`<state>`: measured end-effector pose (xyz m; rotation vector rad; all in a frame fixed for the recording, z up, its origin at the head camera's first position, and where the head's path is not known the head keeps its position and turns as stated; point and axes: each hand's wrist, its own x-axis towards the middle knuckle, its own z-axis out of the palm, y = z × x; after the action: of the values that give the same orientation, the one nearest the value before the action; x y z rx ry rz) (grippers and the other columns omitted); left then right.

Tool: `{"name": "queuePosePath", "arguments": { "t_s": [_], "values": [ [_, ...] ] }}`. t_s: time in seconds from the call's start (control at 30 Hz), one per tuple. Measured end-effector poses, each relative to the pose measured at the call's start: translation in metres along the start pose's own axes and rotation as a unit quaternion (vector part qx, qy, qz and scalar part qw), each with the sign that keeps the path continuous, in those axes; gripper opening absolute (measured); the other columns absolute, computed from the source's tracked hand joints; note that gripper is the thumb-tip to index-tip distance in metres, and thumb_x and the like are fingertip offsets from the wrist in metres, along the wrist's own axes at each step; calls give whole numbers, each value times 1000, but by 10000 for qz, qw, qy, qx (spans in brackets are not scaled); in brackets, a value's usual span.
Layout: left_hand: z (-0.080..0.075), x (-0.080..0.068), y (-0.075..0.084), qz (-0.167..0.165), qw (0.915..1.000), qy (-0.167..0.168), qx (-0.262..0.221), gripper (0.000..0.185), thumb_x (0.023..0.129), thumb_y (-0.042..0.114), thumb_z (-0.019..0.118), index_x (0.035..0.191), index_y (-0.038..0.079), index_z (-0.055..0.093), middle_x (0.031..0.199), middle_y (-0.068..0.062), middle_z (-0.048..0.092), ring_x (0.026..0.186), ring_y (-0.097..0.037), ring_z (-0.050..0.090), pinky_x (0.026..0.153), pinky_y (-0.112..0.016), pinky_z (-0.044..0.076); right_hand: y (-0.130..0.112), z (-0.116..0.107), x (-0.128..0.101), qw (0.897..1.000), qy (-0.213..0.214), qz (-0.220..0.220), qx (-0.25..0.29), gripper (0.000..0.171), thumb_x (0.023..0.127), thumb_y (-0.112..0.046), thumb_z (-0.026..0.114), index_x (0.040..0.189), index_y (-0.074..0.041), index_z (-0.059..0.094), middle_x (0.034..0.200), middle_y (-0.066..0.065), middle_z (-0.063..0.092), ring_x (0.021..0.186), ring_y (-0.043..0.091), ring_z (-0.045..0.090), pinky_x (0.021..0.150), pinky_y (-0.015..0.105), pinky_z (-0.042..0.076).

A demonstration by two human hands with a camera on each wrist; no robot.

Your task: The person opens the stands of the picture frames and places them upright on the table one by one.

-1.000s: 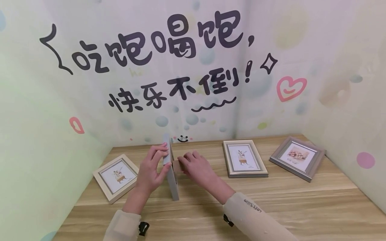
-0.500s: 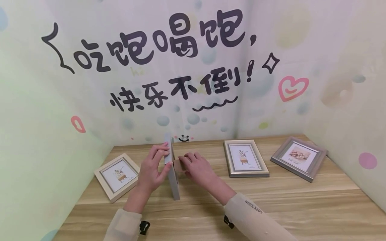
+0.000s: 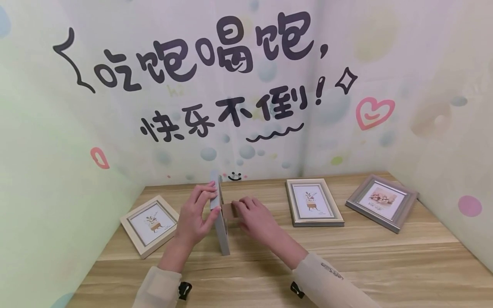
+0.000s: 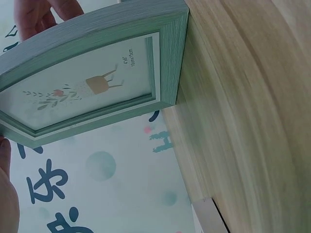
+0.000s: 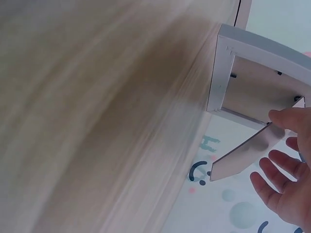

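A blue-grey picture frame stands upright on its edge on the wooden table. My left hand holds its edge, fingers high up and thumb lower down. Seen by the left wrist camera, the frame's front shows a plant-in-a-pot print. Behind it, my right hand pinches the brown support leg, which juts out from the backing. In the right wrist view the thumb lies on the support leg, the other fingers are spread beyond it, and small dark tabs line the backing board.
On the left lies a cream picture frame. A champagne-coloured frame and a brown-grey frame lie face up on the right. A printed curtain backs the wooden table.
My right hand has shifted slightly right, and the support leg shows a little more between it and the frame. The left hand and the frame stay where they were.
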<state>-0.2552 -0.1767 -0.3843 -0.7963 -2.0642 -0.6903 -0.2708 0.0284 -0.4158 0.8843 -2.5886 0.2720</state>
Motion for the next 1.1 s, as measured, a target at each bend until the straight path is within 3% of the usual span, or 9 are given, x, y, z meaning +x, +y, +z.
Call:
{"name": "queuePosePath", "arguments": {
  "t_s": [0.3,0.53,0.87,1.1],
  "values": [
    [0,1,1,14,10000,11,-22,27,88,26,61,108,7,61,120,-10,61,127,-29,59,93,-51,57,-4,-7,-12,9969,-5,375,690,41,87,-24,77,122,-13,59,119,2,62,110,21,60,93,35,57],
    [0,1,0,38,10000,33,-20,29,86,22,62,109,5,61,122,-11,60,128,-29,59,92,-53,57,-5,-7,-18,9923,-235,451,1125,41,88,-24,76,123,-13,59,121,1,63,109,18,62,92,35,57],
    [-5,2,1,-120,9998,-151,-89,29,85,23,57,109,7,61,124,-10,60,127,-28,59,92,-50,58,-10,-5,-24,9751,-537,447,2104,39,88,-22,76,122,-11,61,119,5,69,112,21,66,96,38,57],
    [-4,2,1,-83,9998,-124,-91,32,83,23,54,109,7,61,125,-10,60,127,-28,59,89,-51,59,-17,0,-23,9663,-929,399,2367,39,86,-22,78,120,-9,64,119,4,70,113,21,66,98,37,56]
  ]
}}
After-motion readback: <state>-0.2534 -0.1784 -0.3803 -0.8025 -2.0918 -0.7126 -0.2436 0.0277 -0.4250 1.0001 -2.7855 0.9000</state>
